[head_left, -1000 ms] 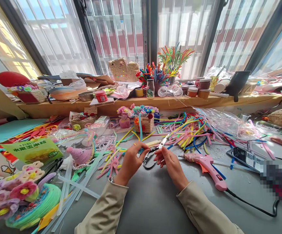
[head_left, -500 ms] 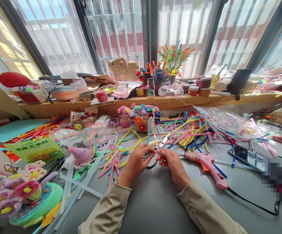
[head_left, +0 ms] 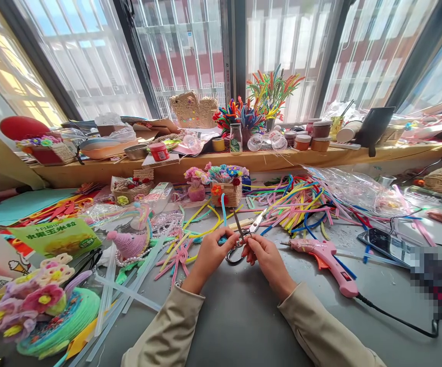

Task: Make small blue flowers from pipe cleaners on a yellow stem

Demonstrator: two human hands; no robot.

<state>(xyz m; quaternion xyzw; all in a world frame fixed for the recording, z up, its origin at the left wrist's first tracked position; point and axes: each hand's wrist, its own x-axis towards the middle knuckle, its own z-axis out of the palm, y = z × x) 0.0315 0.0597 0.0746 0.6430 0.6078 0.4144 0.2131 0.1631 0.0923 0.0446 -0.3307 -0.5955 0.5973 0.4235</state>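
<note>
My left hand (head_left: 214, 251) is closed in a pinch around a light blue pipe cleaner (head_left: 224, 210), whose free end stands upright above the fingers. Close beside it, my right hand (head_left: 264, 255) has its thumb and fingers pressed together. From these fingertips a thin, dark, pointed blade-like piece (head_left: 238, 223) slants up to the left. Scissors show between and behind my hands, with a bright blade (head_left: 258, 222) and a dark handle loop (head_left: 235, 258). Whether the dark piece belongs to these scissors I cannot tell.
A pink glue gun (head_left: 331, 260) lies to the right, its black cord running forward. Behind are piled pipe cleaners (head_left: 301, 204) and a flower basket (head_left: 226, 196). Clear glue sticks (head_left: 129, 285), a pink crocheted cone (head_left: 128, 243) and a green flowered hat (head_left: 60, 321) lie left.
My left hand has moved slightly left, carrying the blue pipe cleaner lower and to the left. The blade-like piece has tilted left and looks darker. My right hand has barely shifted.
</note>
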